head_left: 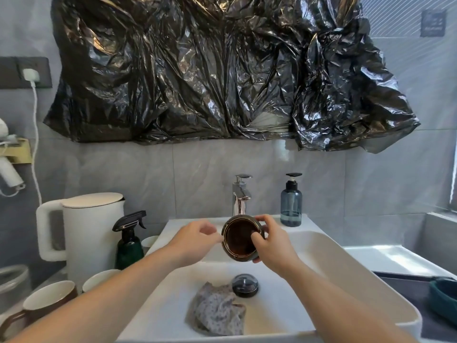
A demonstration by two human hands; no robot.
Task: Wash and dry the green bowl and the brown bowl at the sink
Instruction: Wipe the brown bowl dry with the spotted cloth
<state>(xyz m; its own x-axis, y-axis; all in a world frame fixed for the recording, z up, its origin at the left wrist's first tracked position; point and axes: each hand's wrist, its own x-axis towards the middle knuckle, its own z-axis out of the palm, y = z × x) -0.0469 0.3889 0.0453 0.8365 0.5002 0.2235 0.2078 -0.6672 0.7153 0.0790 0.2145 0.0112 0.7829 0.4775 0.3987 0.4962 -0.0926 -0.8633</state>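
Two bare hands are up over the white sink (329,253), just under the chrome tap (241,196). I see the right hand (273,243) gripping the brown bowl (239,240), which is tipped on its side so its dark glazed inside faces me; the thumb lies across the inside of the rim and the other fingers (268,220) curl round the outer wall. The left hand (195,237) is just beside the bowl's left edge, fingers loosely bent, fingertips at or very near the rim; I cannot tell whether it truly has hold of it.

Down in the basin a crumpled grey spotted cloth (216,311) lies touching the round drain plug (244,284). On the table to the right, at the frame edge, sits the green bowl (444,302), only partly in view. A blue soap dispenser (291,204) stands on the sink's back ledge, right of the tap. To the left are a white kettle (91,226), a dark green spray bottle (129,241) and a brown mug (47,302).
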